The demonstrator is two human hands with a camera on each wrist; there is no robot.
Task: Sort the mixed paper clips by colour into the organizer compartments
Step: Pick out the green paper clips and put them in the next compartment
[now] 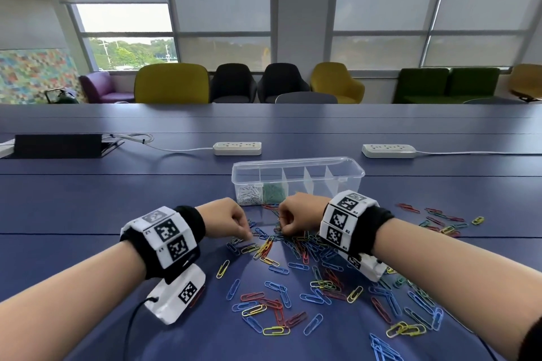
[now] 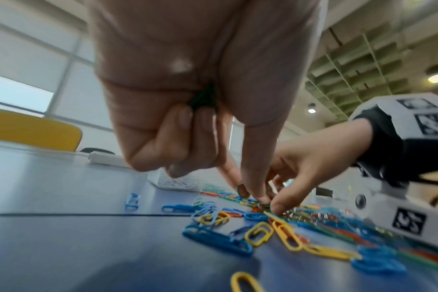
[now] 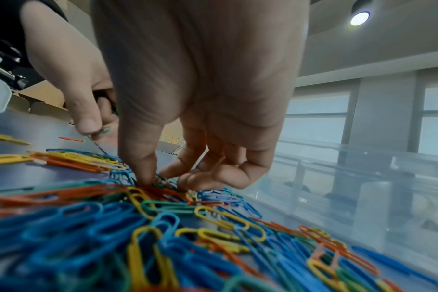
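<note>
Mixed blue, red, yellow and green paper clips (image 1: 296,261) lie scattered on the blue table in front of a clear organizer (image 1: 352,168). Its leftmost compartment holds white clips (image 1: 249,195), and the one beside it holds green clips (image 1: 274,193). My left hand (image 1: 247,233) hovers at the pile's far edge. It keeps a bunch of green clips (image 2: 203,98) tucked under its curled fingers and pinches one more green clip (image 2: 243,192) at its fingertips. My right hand (image 3: 160,181) is just to its right, thumb and forefinger pinching a green clip (image 3: 163,180) in the pile.
Two white power strips (image 1: 237,148) (image 1: 388,151) lie behind the organizer, with a dark open cable hatch (image 1: 58,145) at the far left. More clips lie to the right (image 1: 440,220) and towards the near edge (image 1: 384,349). Chairs line the table's far side.
</note>
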